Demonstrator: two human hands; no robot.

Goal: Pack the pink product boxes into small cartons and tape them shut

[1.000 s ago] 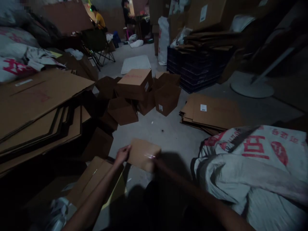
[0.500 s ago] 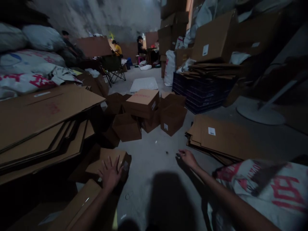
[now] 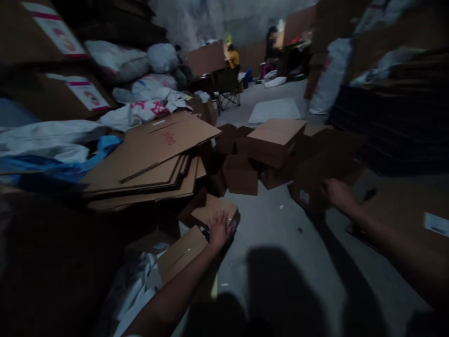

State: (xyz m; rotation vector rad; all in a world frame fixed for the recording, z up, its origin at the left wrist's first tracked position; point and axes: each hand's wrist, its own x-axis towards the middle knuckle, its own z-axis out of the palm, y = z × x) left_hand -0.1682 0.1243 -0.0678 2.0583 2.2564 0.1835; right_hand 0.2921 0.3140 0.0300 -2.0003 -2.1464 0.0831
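Note:
My left hand [image 3: 220, 229] lies with fingers spread on top of a brown cardboard box [image 3: 214, 206] on the floor, its palm against the lid near the right edge. Close below that box is another cardboard box [image 3: 184, 252]. My right hand [image 3: 336, 193] is raised over the floor at the right, in front of a dark open carton [image 3: 312, 182] with a white label. Its fingers look curled, but dimness and blur hide whether anything is between them. I cannot tell whether it touches the carton.
Flattened cardboard sheets [image 3: 154, 159] are stacked at the left, with more flat cardboard [image 3: 403, 210] at the right. A closed box [image 3: 275, 135] rests on open cartons ahead. Dark blue crates [image 3: 365, 126] stand at the right; filled sacks [image 3: 119, 61] are piled far left. People sit at the back.
My view has swung left, so the surroundings appear farther right. My left hand remains on the same box. My right hand now appears in front of the open carton instead of over bare floor.

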